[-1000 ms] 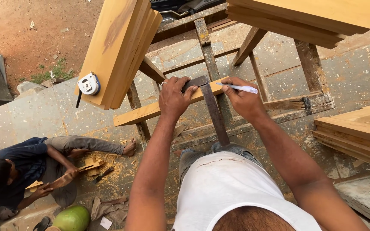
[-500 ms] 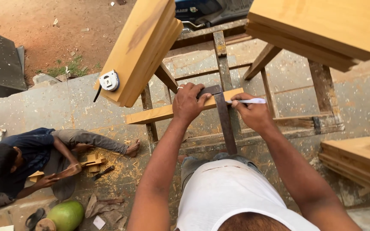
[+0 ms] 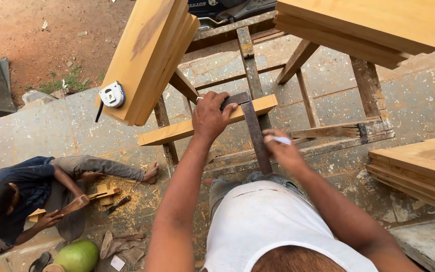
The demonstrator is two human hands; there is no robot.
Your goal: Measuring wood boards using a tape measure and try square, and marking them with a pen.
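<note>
Since the earlier frames the right hand [image 3: 284, 150] has drawn back from the far end of the wooden strip [image 3: 205, 122] toward the body, carrying its pen down along the blade of the square, while the left hand stays pressed where it was.

At the far left a second person [image 3: 23, 194] sits on the ground among wood shavings [image 3: 122, 199], both of that person's hands on a small piece of wood, with a green round fruit [image 3: 78, 256] near their feet. Above, a white tape measure [image 3: 112, 94] rests on the end of a stack of pale planks [image 3: 149, 58].

In the middle the left hand [image 3: 210, 117] lies flat, fingers spread and curled over the dark stock of the try square [image 3: 251, 128], pinning it against the wooden strip, which lies across the rough trestle frame [image 3: 250, 55]. The square's blade runs from the strip toward the person.

Just right of the blade the right hand's fingers pinch a white pen [image 3: 279, 140], its tip beside the blade's edge. Further right, more planks [image 3: 419, 163] are stacked on the concrete.
</note>
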